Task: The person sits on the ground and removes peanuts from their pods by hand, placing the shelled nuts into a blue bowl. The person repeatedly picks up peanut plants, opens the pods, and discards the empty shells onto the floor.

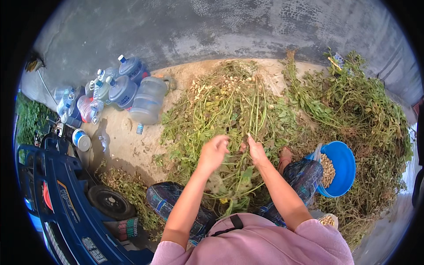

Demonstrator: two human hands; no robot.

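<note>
Pulled peanut plants (232, 112) lie heaped in front of me, their leaves and stems reaching between my legs. My left hand (214, 150) is over the near part of the heap, fingers partly curled; whether they hold anything is too blurred to tell. Close by on the right, my right hand (253, 149) grips something small and dark, perhaps a peanut or part of a plant, with thumb raised. Unshelled peanuts (228, 82) show at the far end of the heap. Beside my right knee stands a blue plastic bucket (346, 169) with picked peanuts (327, 170) inside.
More peanut plants (361, 122) are piled on the right. A small container of peanuts (327, 220) sits by my right hip. Large plastic water bottles (149, 99) lie at left, near a white tub (81, 139). A blue vehicle (66, 205) stands at lower left; a grey wall (212, 29) runs behind.
</note>
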